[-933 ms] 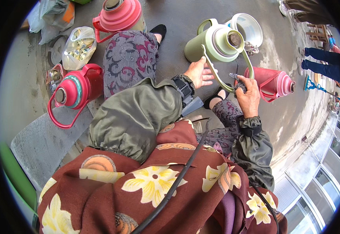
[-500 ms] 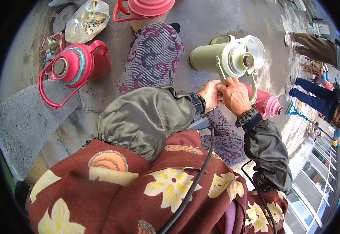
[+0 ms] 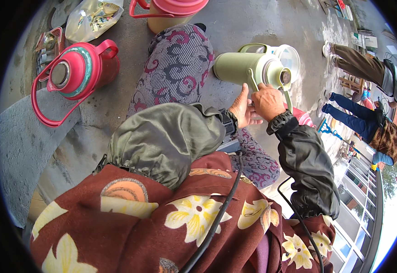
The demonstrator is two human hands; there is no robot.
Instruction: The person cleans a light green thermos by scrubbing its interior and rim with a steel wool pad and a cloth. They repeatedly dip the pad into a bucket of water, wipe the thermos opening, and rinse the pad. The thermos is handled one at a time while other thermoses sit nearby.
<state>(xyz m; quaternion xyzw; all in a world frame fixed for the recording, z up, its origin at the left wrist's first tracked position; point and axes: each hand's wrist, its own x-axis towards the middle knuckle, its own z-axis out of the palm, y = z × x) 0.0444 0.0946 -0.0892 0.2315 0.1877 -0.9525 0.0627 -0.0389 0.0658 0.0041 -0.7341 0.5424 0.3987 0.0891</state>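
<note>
A pale green thermos flask (image 3: 238,66) stands on the ground ahead and to my right, its round mouth facing up toward me. My right hand (image 3: 270,103) is closed on its loop handle (image 3: 290,100), with the fingers curled over the bar. Just left of it is my left hand (image 3: 240,109), open, its thumb up and fingers stretched toward the right hand; I see nothing in it. A red-pink flask (image 3: 304,118) is partly hidden beyond my right wrist. Behind the green flask sits a round, clear plastic container (image 3: 290,58).
At left is a pink-red flask (image 3: 103,68) with its handle lowered; another pink flask (image 3: 180,5) is cut off at the top. Beside them lies a plastic bag of wrappers (image 3: 93,20). My patterned knee (image 3: 173,68) rises between. Two people stand at right near a blue mop (image 3: 329,129).
My left hand has unfolded, its thumb and fingers now spread. The right hand remains at the green flask's handle. The whole view has shifted slightly, showing more on the right.
</note>
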